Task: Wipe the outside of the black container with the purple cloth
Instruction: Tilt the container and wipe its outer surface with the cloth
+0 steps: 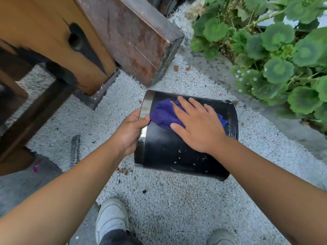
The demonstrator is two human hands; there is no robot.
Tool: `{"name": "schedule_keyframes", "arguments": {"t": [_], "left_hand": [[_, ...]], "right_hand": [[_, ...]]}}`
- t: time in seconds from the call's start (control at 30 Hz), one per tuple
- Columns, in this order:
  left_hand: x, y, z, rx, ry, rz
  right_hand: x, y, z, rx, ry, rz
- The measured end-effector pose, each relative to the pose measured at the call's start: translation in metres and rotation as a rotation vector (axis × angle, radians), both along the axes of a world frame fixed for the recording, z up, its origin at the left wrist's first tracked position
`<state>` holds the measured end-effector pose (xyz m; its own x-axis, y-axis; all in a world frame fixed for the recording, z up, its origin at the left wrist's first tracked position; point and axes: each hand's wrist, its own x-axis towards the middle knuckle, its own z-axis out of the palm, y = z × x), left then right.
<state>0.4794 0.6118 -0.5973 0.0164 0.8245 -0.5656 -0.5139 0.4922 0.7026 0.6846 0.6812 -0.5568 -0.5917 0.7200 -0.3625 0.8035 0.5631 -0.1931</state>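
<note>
Pressing purple cloth (163, 115) on black container (177, 152), right hand (198, 127) flat, left hand (131, 132) gripping rim

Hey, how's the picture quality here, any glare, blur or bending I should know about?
Head view: soft, even daylight with no hard shadows; pale glare on the black container and its silver rim band; wide-angle bending at the edges, with the plants and wooden beams soft and smeared; the right hand on the purple cloth and the left hand look fairly sharp.
</note>
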Motion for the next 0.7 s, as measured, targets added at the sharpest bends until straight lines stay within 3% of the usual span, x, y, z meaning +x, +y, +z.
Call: {"name": "schedule_keyframes", "arguments": {"t": [0.3, 0.7], "left_hand": [[-0.009, 0.020, -0.010, 0.034, -0.040, -0.048], [-0.012, 0.045, -0.001, 0.019, 0.079, -0.058]], "right_hand": [[-0.002, 0.043, -0.010, -0.068, 0.025, -0.110], [0.002, 0.067, -0.010, -0.225, 0.086, -0.123]]}}
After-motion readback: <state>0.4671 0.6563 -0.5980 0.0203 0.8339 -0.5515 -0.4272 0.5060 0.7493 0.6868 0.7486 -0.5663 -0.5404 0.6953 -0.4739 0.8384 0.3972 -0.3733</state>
